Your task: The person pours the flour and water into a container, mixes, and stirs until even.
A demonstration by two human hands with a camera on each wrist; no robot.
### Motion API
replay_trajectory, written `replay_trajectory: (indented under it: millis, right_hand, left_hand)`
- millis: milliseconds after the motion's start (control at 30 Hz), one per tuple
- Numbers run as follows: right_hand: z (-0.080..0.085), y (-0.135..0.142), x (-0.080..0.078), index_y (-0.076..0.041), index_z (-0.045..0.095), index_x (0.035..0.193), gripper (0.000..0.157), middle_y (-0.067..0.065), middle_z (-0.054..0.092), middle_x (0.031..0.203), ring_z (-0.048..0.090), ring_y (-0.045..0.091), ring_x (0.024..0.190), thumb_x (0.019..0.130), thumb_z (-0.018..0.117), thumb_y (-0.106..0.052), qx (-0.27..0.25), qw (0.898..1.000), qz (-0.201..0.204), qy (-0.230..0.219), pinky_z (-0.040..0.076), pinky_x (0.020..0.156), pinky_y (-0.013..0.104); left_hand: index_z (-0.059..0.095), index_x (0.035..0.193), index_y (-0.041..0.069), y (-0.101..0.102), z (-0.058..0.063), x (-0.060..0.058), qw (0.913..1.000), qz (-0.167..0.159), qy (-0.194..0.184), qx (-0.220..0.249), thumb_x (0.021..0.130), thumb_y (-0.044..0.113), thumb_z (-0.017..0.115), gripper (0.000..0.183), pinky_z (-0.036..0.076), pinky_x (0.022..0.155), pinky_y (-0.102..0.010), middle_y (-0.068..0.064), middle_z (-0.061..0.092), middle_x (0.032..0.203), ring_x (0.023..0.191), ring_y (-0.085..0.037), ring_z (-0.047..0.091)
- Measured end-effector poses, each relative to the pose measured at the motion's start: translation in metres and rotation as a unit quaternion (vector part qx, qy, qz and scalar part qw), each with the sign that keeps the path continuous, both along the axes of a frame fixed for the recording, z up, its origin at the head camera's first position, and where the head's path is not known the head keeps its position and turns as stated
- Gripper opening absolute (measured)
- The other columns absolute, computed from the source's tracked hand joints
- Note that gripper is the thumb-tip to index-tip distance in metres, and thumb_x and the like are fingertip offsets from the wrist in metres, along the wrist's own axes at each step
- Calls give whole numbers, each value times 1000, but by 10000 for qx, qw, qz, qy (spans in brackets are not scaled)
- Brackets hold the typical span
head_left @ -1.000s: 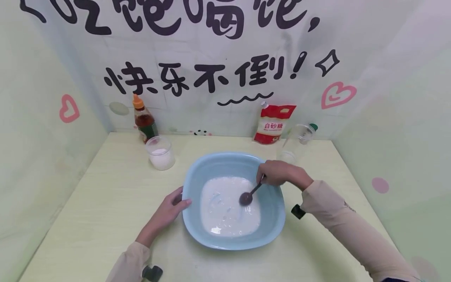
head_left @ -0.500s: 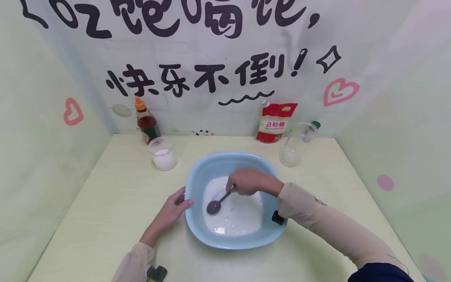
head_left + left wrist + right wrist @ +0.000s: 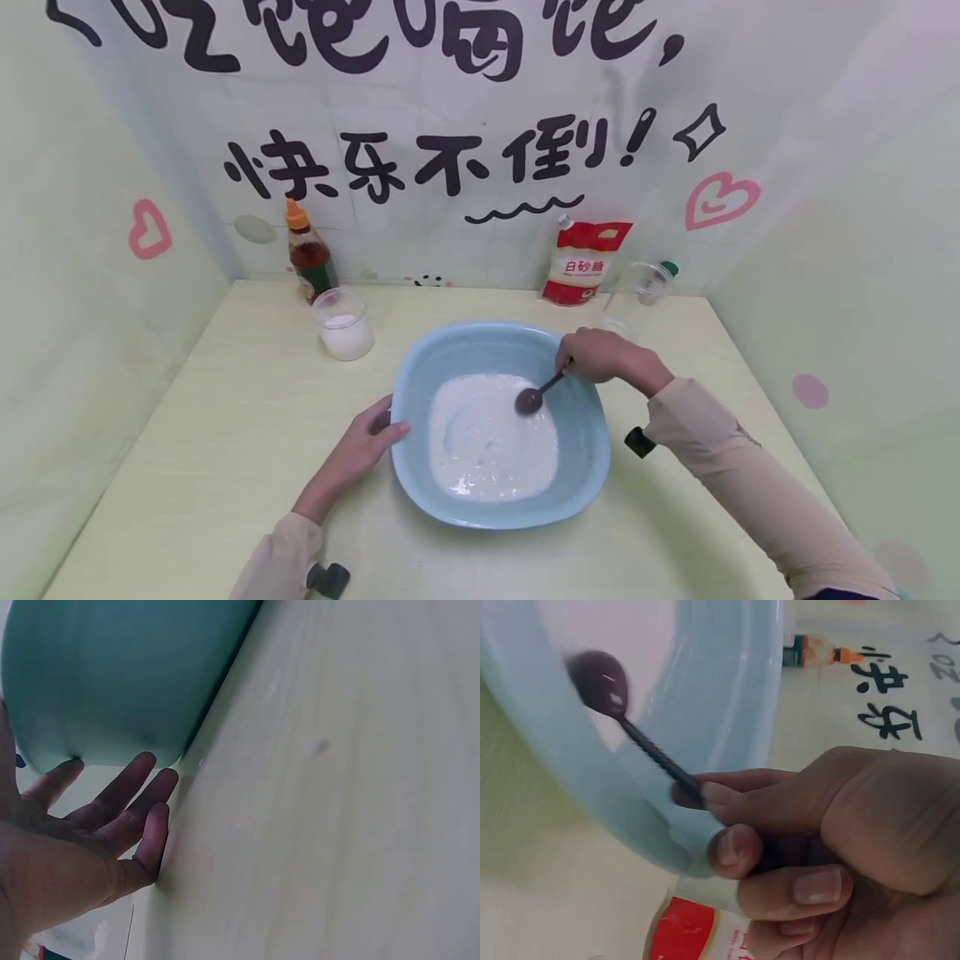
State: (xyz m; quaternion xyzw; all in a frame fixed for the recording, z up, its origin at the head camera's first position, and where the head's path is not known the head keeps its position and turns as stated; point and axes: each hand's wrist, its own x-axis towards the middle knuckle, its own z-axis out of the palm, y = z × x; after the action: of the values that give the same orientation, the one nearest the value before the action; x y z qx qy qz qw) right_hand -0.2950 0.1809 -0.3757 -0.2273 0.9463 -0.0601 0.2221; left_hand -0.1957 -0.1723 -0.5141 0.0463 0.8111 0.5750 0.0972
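A light blue basin [image 3: 495, 521] holding a white, milky liquid [image 3: 480, 450] stands mid-table. At its left side my left hand [image 3: 362, 446] steadies it, thumb over the rim; in the left wrist view the slightly bent fingers [image 3: 124, 787] are at the outer wall. My right hand [image 3: 603, 357] is above the basin's right rim, gripping the handle of a dark brown spoon [image 3: 529, 402]. The bowl of the spoon is at the right part of the liquid. In the right wrist view the thumb and fingers curl round the spoon's handle [image 3: 660, 757].
Behind the basin on the left stand a sauce bottle [image 3: 310, 258] with an orange cap and a clear cup of white contents [image 3: 345, 329]. At the back right are a red and white sugar pouch [image 3: 581, 265] and a clear container [image 3: 633, 296], partly behind my right hand. Fabric walls enclose the table.
The right hand swept the spoon leftward through the liquid, then brought it back to the right side, with the hand now over the right rim. My left hand has stayed at the basin's left side.
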Motion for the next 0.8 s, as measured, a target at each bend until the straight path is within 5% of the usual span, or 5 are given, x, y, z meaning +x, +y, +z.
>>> replay_trajectory:
  millis: [233, 467, 667, 800]
  right_hand:
    - [-15, -39, -7, -16, 75, 118, 27, 3, 73, 106, 62, 20, 88, 91, 72, -15, -366, 9966, 289, 676, 56, 86, 36]
    - [-18, -80, 24, -22, 78, 108, 19, -6, 74, 96, 58, 12, 80, 93, 69, -14, -262, 9892, 1381, 414, 49, 72, 26]
    - [-2, -58, 45, -23, 78, 96, 14, -8, 69, 90, 55, 11, 80, 90, 73, -11, 324, 9872, 1507, -400, 50, 74, 26]
    - [11, -27, 36, -20, 73, 92, 11, -1, 64, 89, 55, 18, 82, 89, 73, -9, 593, 9939, 833, -402, 52, 76, 32]
  left_hand:
    - [45, 149, 11, 4, -4, -1, 9997, -73, 9, 211, 98, 30, 62, 58, 46, 108, -55, -20, 58, 140, 128, -39, 57]
    - [46, 148, 9, 8, -2, -1, 9995, -86, 139, 280, 97, 28, 62, 57, 45, 108, -53, -22, 57, 141, 128, -40, 57]
    - [46, 148, 10, 5, 4, -1, 9998, -74, 98, 173, 97, 31, 62, 57, 45, 109, -54, -20, 58, 141, 129, -39, 57]
    - [45, 149, 10, 1, 7, 1, 10000, -22, 43, 59, 98, 31, 61, 58, 44, 109, -55, -19, 58, 141, 130, -38, 56]
